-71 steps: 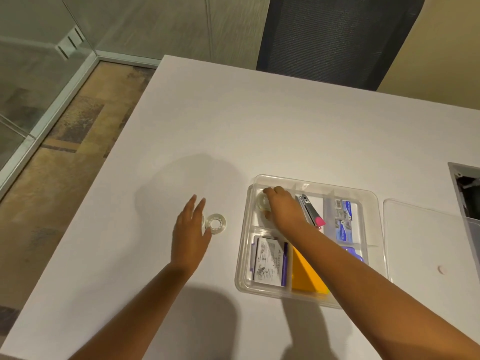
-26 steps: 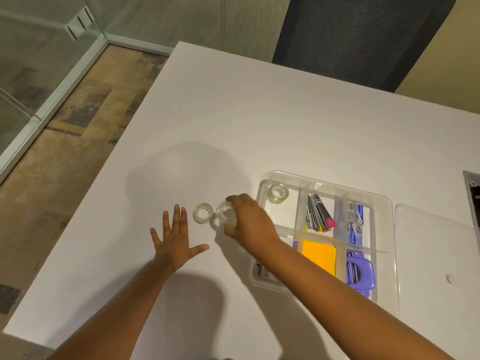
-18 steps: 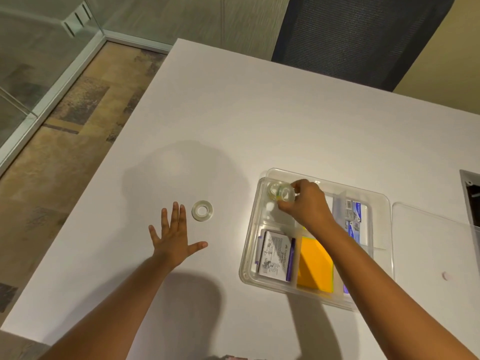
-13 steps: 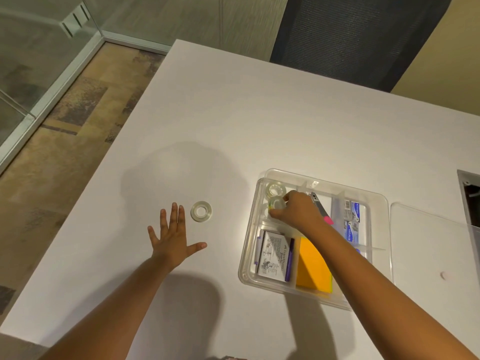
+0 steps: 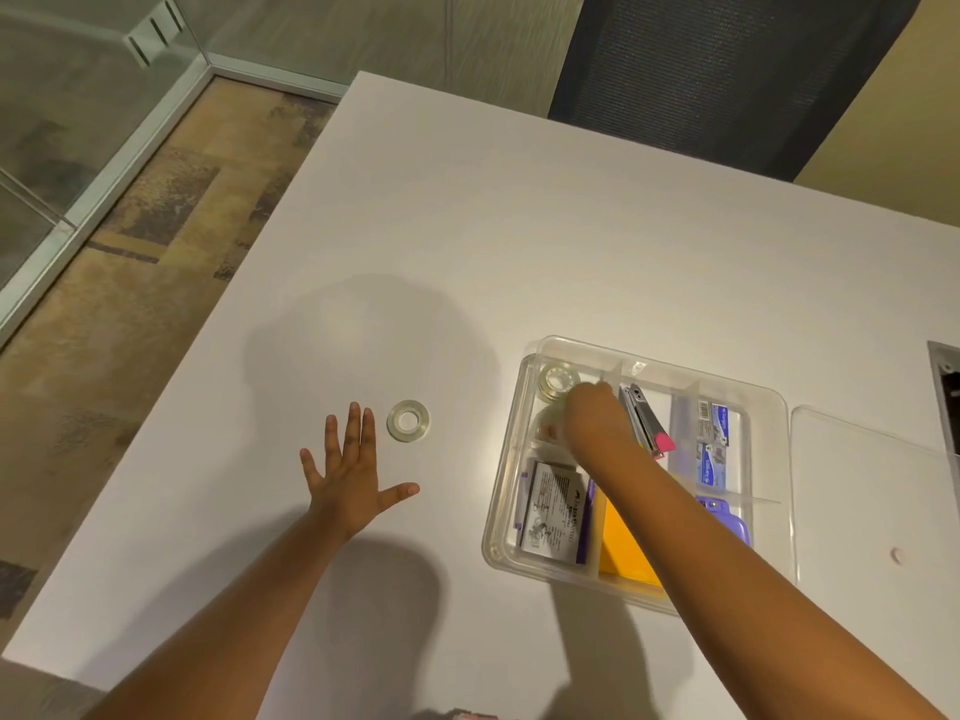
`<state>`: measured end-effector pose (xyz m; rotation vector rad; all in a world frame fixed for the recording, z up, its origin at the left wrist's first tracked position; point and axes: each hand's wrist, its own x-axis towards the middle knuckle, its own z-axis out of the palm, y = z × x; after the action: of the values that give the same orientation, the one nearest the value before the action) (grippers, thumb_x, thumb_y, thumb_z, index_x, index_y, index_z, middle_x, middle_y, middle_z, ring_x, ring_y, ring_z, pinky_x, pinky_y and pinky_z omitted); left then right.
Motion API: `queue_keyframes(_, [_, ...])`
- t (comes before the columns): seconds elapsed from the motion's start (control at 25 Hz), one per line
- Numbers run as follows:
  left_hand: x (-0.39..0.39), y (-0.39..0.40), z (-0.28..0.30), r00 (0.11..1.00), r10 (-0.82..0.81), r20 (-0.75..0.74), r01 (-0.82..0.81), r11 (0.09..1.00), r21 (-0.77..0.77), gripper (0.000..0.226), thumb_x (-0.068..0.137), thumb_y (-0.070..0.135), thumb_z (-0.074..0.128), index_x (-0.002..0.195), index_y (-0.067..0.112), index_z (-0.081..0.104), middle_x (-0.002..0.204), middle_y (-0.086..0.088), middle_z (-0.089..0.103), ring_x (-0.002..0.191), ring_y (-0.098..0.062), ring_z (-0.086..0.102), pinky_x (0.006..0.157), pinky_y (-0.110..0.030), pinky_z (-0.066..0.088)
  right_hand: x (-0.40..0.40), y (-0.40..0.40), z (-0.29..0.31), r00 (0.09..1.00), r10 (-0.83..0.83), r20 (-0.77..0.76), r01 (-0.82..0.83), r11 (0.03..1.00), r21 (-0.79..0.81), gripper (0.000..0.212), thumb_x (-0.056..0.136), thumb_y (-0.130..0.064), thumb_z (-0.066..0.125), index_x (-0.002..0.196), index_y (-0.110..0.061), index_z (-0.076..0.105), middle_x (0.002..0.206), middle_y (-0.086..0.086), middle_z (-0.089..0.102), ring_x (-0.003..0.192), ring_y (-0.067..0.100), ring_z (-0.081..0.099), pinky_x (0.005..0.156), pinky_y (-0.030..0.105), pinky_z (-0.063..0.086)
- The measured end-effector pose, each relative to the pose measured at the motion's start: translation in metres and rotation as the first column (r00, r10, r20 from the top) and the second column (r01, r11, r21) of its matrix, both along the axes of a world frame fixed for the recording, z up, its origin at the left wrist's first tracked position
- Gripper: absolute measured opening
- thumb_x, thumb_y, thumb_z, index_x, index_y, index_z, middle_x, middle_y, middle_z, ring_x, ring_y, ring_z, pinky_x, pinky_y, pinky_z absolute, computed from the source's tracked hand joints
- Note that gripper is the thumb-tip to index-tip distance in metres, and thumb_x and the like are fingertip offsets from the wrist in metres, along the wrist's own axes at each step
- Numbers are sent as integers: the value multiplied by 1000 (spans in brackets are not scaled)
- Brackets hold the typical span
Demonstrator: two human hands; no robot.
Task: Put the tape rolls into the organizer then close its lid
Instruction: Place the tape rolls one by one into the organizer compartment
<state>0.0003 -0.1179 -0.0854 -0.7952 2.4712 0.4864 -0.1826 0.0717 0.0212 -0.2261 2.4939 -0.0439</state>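
Tape rolls sit in three spots around the clear organizer [image 5: 644,475] on the white worktop [image 5: 519,252]. One roll [image 5: 558,379] lies in its far left box. A second roll [image 5: 548,426] is just in front of that one, under the right hand [image 5: 597,423]; I cannot tell if the fingers grip it. A third roll [image 5: 408,420] lies on the worktop left of the organizer, near the left hand [image 5: 350,475], whose fingers are spread flat. The lid [image 5: 878,511] lies right of the organizer.
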Motion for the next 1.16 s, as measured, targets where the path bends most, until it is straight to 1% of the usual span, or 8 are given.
queue_keyframes(0.08, [1,0,0,1000,4,-22,-4,1000,6,112,66,80,36,125,21,-38,146,4,-36,139,-27,-27,110,-62,-3,9,-17,11,974,105,-200,-112,994,-21,34,89,-8,56,121,1,48,124,17,50,117,30,51,87,37,50])
queue_keyframes(0.2, [1,2,-1,999,10,-36,-10,1000,2,112,66,81,36,132,21,-32,147,5,-33,140,-27,-24,110,-62,-1,33,-47,17,889,294,-350,-364,919,-153,35,86,-6,60,118,-4,46,121,14,49,113,31,48,74,35,47])
queue_keyframes(0.36, [-1,0,-2,1000,-6,12,6,1000,-13,112,64,82,35,125,25,-39,144,4,-38,138,-28,-27,110,-62,-3,63,-77,-7,801,562,-206,-598,745,-295,56,84,-5,62,135,-7,37,133,18,43,122,34,43,88,38,46])
queue_keyframes(0.48, [-2,-5,-4,998,-32,49,32,999,8,111,63,84,35,115,30,-47,128,9,-52,131,-24,-38,109,-62,-6,77,-91,-32,713,698,-64,-687,679,-259,87,81,-7,69,148,-11,13,155,20,16,142,37,19,116,42,25])
queue_keyframes(0.56, [-2,-6,-6,997,-38,65,38,999,2,112,62,85,35,113,31,-49,124,10,-56,123,-20,-45,109,-62,-6,79,-94,-45,698,713,-67,-707,670,-226,90,81,-7,69,148,-12,10,158,16,7,145,36,9,119,42,18])
queue_keyframes(0.76, [-1,-5,-5,997,-24,73,25,1000,-13,110,47,89,17,113,32,-50,124,12,-56,119,-19,-48,110,-61,-4,78,-97,-50,698,688,-200,-716,657,-238,53,82,-2,63,131,-7,43,132,17,45,119,33,45,88,39,52])
queue_keyframes(1.0, [-1,-5,-2,998,-21,51,20,999,31,115,58,86,32,120,26,-43,130,10,-49,139,-27,-27,110,-61,-3,57,-69,-22,927,328,-185,-375,766,-522,50,80,-2,61,127,-14,47,131,16,41,114,34,47,81,37,50])
queue_keyframes(1.16, [0,-4,2,1000,-8,23,6,998,70,116,63,82,41,123,25,-41,133,11,-45,139,-27,-26,110,-62,-4,32,-25,3,975,80,-209,-198,744,-638,50,75,-7,67,123,-15,53,124,14,44,105,30,55,79,25,44])
